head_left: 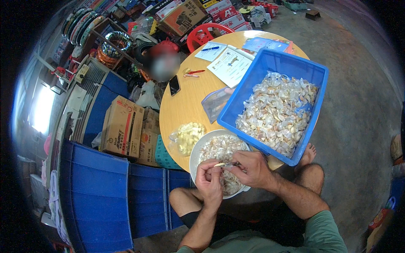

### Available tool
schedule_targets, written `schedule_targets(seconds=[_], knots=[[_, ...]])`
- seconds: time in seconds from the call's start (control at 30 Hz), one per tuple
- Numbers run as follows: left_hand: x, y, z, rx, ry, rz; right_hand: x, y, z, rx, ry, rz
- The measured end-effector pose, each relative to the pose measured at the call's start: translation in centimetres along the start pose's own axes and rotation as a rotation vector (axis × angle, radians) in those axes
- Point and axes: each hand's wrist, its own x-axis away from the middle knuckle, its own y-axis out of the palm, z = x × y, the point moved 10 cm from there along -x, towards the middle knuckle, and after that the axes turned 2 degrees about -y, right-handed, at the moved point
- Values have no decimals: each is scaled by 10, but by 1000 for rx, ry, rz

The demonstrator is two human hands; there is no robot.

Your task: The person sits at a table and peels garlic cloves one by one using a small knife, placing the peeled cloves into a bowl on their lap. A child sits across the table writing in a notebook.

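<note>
Over a white bowl (195,158), my left hand (209,182) pinches a pale garlic clove (219,165) between thumb and fingertips. My right hand (254,169) grips a small metal blade, perhaps a little knife (228,164), whose tip meets the clove; its handle is hidden by my fingers. Loose garlic cloves and papery skins (217,147) fill the bowl beneath both hands. Left of the bowl lies a clear plastic bag of peeled cloves (187,137). A large blue crate (233,110) to the right holds a heap of dry garlic skins and cloves (276,114).
On the round wooden table (179,107) rest a phone (174,85), a red pen (195,71), an open booklet (230,66) and a zip bag (213,103). A red plastic chair (206,34) stands behind it. Cardboard boxes (123,126) and blue panels (95,189) line the left.
</note>
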Motion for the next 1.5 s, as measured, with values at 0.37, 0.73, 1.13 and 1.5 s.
schedule_targets(seconds=[0.37,0.73,1.13,1.5], knots=[[-1,-4,-20,122,-110,-11,1,6,11,48,99,-21],[6,6,-23,120,-204,-47,2,8,2,106,-40,-39],[6,-1,-22,79,-209,-23,2,1,12,95,16,76],[7,-1,-20,88,-152,-34,-1,5,2,61,-18,0]])
